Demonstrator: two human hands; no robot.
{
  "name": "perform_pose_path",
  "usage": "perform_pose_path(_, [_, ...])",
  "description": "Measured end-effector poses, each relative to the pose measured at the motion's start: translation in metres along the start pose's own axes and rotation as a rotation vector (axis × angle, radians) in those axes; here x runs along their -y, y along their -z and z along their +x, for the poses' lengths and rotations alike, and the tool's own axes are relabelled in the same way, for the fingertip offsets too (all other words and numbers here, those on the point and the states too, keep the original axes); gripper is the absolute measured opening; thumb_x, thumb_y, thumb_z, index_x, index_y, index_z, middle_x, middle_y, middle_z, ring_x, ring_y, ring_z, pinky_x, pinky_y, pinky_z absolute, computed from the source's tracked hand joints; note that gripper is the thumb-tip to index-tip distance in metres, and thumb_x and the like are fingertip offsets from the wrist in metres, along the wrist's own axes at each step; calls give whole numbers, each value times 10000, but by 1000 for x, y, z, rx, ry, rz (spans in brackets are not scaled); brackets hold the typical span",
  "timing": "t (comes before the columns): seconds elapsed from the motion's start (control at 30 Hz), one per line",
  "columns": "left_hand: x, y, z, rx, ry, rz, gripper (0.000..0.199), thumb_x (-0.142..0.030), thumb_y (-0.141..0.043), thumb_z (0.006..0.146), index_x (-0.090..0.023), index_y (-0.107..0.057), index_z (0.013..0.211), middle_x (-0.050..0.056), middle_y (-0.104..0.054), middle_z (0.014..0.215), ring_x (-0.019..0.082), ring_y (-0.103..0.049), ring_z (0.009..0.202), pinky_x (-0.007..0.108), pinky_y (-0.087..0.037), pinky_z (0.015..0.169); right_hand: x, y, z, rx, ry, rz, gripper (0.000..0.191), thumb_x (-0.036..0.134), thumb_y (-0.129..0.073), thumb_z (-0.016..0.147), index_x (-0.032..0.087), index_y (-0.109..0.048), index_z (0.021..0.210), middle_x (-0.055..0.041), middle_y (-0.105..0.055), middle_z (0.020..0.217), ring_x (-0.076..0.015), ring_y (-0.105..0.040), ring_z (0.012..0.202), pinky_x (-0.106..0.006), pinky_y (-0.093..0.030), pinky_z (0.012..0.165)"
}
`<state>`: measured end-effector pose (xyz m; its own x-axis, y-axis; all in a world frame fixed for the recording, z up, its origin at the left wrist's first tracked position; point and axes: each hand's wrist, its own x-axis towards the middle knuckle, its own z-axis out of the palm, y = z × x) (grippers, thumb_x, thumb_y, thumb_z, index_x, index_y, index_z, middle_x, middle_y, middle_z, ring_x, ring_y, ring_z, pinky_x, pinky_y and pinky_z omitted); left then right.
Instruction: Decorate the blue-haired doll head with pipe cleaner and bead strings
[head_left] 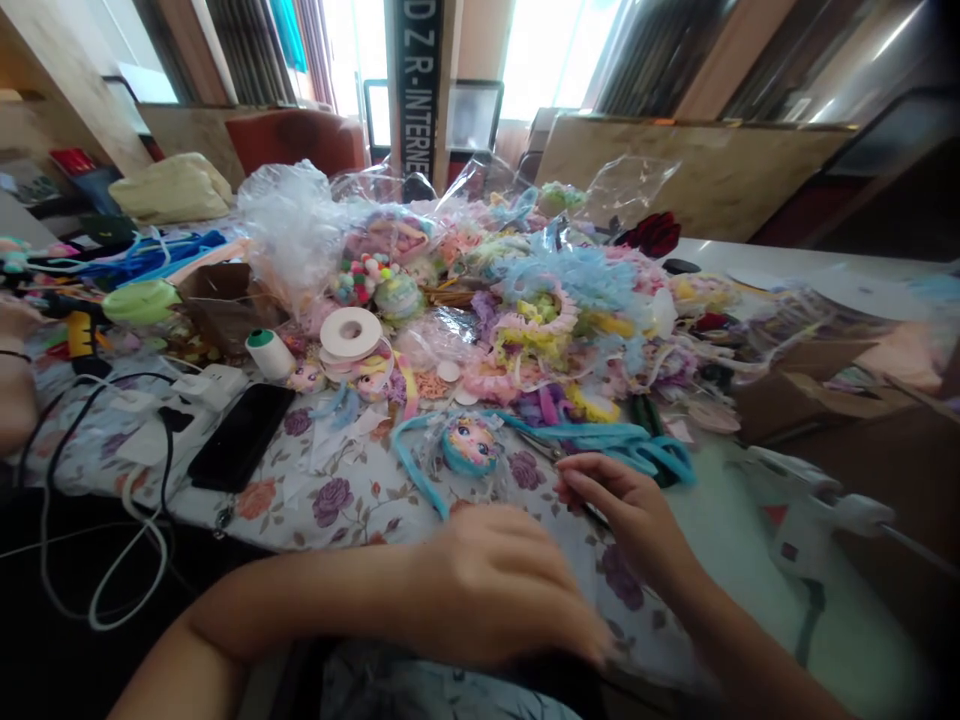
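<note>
My left hand (pixel 502 590) is blurred by motion low in the middle, its back to the camera; what its fingers hold, if anything, is hidden. To its right, my right hand (pixel 607 490) has its thumb and fingertips pressed together beside a thin metal tool (pixel 536 443) lying on the cloth; what is in the pinch is too small to make out. Just beyond my left hand lies a round doll-face piece (pixel 471 444) with a blue rim, in clear wrap. A fluffy light-blue cord (pixel 600 432) runs around it and off to the right.
Behind is a heap of pastel ruffles (pixel 551 275) and plastic wrap. On the left are a black phone (pixel 241 436), a thread cone (pixel 270 354), a ribbon spool (pixel 351 335), cables and another person's arm. A cardboard box (pixel 832 430) and a white glue gun (pixel 817 510) stand right.
</note>
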<state>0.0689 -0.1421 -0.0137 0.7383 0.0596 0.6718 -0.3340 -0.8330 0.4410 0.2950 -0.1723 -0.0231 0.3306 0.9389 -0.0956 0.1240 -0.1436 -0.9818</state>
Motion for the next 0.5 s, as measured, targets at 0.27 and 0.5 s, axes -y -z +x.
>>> perform_pose_path(0.27, [52, 124, -87, -581, 834, 524, 141, -309, -594, 882, -218, -702, 883, 39, -743, 878, 209, -688, 848, 338, -545, 808, 6, -11, 29, -10, 21, 41, 409, 543, -825, 613, 200, -740, 819, -68, -712, 698, -198, -623, 641, -293, -509, 594])
perform_pose_path(0.5, [101, 223, -122, -790, 961, 1195, 325, -326, -609, 814, -186, -640, 1106, 120, -618, 1161, 290, -535, 1178, 435, -379, 1065, 5, -9, 36, -49, 27, 102, 420, 536, -835, 590, 197, -738, 817, -66, -711, 697, -189, -619, 626, -281, -509, 579])
